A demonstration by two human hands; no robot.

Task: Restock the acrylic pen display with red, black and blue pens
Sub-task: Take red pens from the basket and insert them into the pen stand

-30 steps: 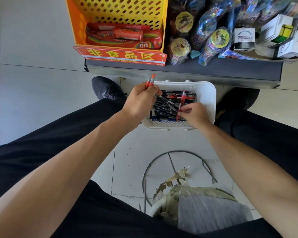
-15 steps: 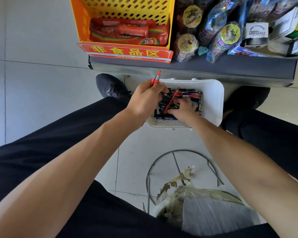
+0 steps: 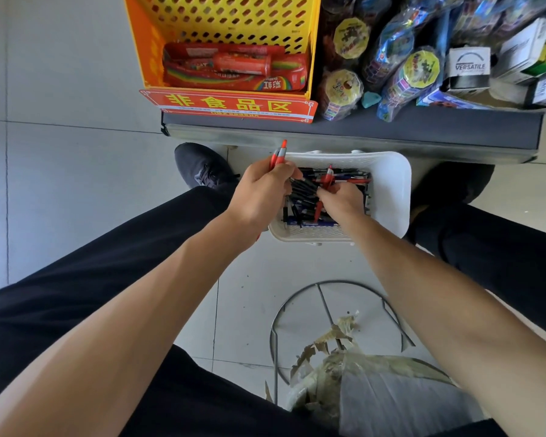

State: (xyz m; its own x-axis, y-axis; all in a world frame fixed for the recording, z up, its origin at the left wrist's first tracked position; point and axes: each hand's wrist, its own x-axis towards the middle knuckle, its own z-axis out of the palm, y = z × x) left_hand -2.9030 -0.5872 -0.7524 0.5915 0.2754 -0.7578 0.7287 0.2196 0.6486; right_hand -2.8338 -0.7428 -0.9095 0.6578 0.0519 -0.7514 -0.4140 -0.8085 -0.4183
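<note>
The person is sitting over a white plastic basket (image 3: 388, 197) that is resting on the tiled floor between their feet, just in front of a low grey shelf (image 3: 360, 130). The basket is holding a loose heap of pens (image 3: 303, 190), mostly black-barrelled ones lying every which way, with a few red ones showing near the top and a blue one lying along the near edge.

The left hand (image 3: 262, 197) is curling into a fist at the basket's left rim, gripping a small bunch of red pens (image 3: 280, 154); their orange-red ends with grey collars are sticking up past the knuckles.

The right hand (image 3: 339, 200) is reaching down into the heap, its fingers bending among the pens and closing on a red pen (image 3: 328, 178) whose red clip end is poking up beyond them.

On the shelf a yellow perforated crate (image 3: 234, 26) is holding red sweet packets, with a red sign (image 3: 230, 105) clipped below it. Bagged toys (image 3: 391, 67) and small boxes (image 3: 470, 69) are sitting to its right.
</note>
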